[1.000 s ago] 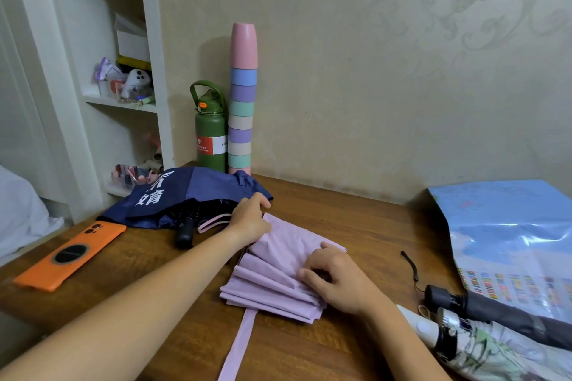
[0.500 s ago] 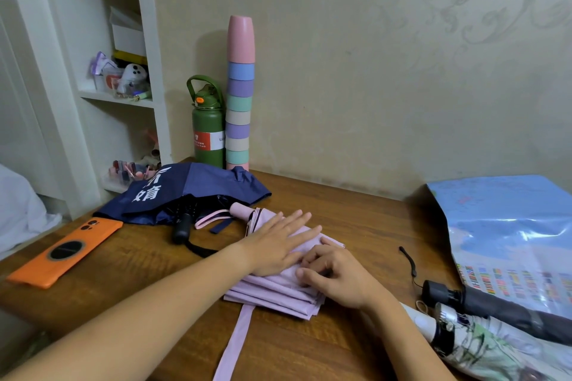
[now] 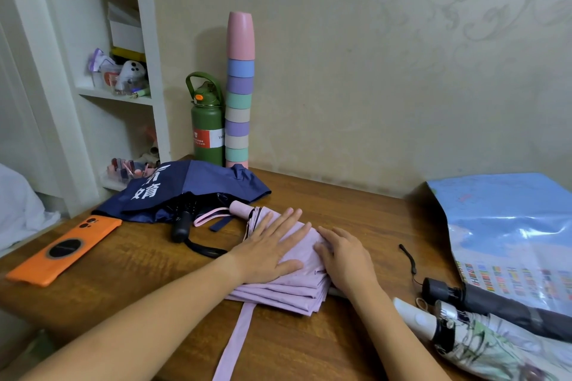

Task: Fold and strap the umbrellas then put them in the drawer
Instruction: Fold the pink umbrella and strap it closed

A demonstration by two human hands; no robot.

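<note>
1. On the wooden table [image 3: 309, 201], near its middle, lies the lilac umbrella [image 3: 288, 291], its canopy gathered in flat pleats and its pink handle [image 3: 242, 209] pointing toward the wall
2. Left hand [image 3: 272, 244] lies flat on the pleats, fingers straight and spread, pressing and gripping nothing
3. Right hand [image 3: 346, 260] rests just beside it on the fabric's right edge, fingers loosely bent against the cloth; whether they pinch a fold I cannot tell
4. Its lilac strap [image 3: 235, 343] trails loose toward the near edge
5. Navy umbrella [image 3: 185, 185], partly collapsed and unstrapped, lies behind, touching the pink handle
6. Dark grey umbrella [image 3: 507, 306] and a floral umbrella [image 3: 473, 343] lie together at far right, partly on a blue printed bag [image 3: 510, 226]
7. Orange phone [image 3: 66, 249] lies at left; a green bottle [image 3: 207, 130] and stacked cups [image 3: 239, 93] stand by the wall
</note>
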